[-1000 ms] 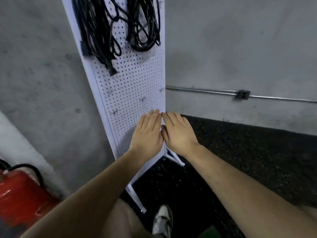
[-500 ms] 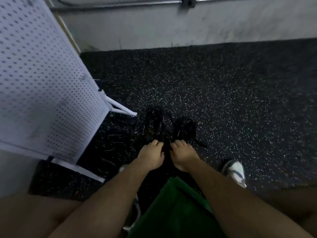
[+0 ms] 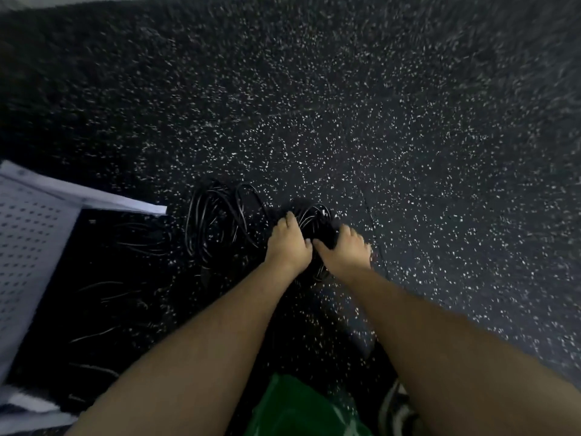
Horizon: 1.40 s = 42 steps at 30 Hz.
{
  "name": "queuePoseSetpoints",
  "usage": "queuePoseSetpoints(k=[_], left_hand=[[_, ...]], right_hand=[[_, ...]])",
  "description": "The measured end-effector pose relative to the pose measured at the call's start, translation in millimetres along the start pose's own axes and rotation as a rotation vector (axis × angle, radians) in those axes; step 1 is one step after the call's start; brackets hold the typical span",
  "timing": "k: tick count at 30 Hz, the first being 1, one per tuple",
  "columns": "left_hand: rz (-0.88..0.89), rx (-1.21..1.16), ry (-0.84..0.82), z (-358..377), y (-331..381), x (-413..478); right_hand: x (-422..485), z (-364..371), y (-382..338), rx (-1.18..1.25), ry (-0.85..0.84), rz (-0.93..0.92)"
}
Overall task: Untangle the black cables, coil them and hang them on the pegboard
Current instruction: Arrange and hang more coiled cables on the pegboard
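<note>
Our left hand (image 3: pixel 287 245) and right hand (image 3: pixel 344 251) clutch the black cables (image 3: pixel 314 219), fingertips buried; open floor (image 3: pixel 393 121) ahead, pegboard (image 3: pixel 28 247) edge left.

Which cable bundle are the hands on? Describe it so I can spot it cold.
Find the white pegboard at the left of the speckled floor. Two black cable bundles lie right of its foot. It's the farther bundle, small and tightly wound, with the left hand and right hand curled over it; the loose coil nearer the board is untouched.
</note>
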<state>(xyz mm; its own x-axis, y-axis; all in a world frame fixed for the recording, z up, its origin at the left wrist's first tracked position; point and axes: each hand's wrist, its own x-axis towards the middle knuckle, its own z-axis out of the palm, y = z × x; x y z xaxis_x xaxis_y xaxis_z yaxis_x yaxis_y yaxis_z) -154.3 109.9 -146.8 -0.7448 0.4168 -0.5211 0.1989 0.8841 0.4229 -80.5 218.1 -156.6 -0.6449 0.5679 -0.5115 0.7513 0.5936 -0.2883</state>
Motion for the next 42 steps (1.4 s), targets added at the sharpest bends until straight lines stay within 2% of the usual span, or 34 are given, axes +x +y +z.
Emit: queuePoseSetpoints(k=[5,7,10,13,15,21,25,28,30,32,36,39,42], left_hand=[[-0.263,-0.006,-0.078,8.3,10.5,40.3],[-0.289,-0.002,-0.056,11.5,9.7,49.9],[-0.289,-0.030,-0.033,17.0,14.4,54.7],[-0.330,0.025,-0.064,19.6,21.7,48.5],[-0.308,0.069,-0.037,18.1,24.5,43.6],[-0.209,-0.105,0.087,-24.3,56.9,2.5],[-0.161,-0.573,0.177,-93.7,94.3,-46.9],[-0.080,-0.739,0.301,-157.0,115.0,-95.0],[-0.028,-0.820,0.328,-197.3,126.0,-127.6],[0.024,-0.880,0.352,-235.7,133.0,-162.3],[0.273,-0.953,0.474,-309.2,128.9,-238.4],[0.379,-0.843,0.681,-356.4,119.6,-292.3],[0.429,-0.802,0.918,-408.2,103.1,-341.7]], right_hand=[[31.6,11.5,-10.7,0.237,-0.083,0.173],[39.2,16.1,-17.7,0.337,-0.103,0.270],[48.6,17.7,-24.6,0.278,-0.136,0.344],[47.8,9.9,-17.7,0.279,-0.174,0.322],[39.7,2.3,-9.9,0.303,-0.135,0.283],[-1.2,-59.3,-10.0,0.414,0.010,0.119],[-38.8,-137.2,-40.6,0.465,0.106,-0.080],[-80.0,-200.6,-73.2,0.499,0.158,-0.237],[-108.5,-237.8,-94.7,0.511,0.181,-0.325],[-138.1,-273.1,-117.7,0.526,0.204,-0.398],[-200.9,-340.1,-178.1,0.625,0.284,-0.557],[-254.2,-373.3,-228.6,0.684,0.279,-0.708],[-307.4,-386.0,-278.5,0.814,0.168,-0.900]])
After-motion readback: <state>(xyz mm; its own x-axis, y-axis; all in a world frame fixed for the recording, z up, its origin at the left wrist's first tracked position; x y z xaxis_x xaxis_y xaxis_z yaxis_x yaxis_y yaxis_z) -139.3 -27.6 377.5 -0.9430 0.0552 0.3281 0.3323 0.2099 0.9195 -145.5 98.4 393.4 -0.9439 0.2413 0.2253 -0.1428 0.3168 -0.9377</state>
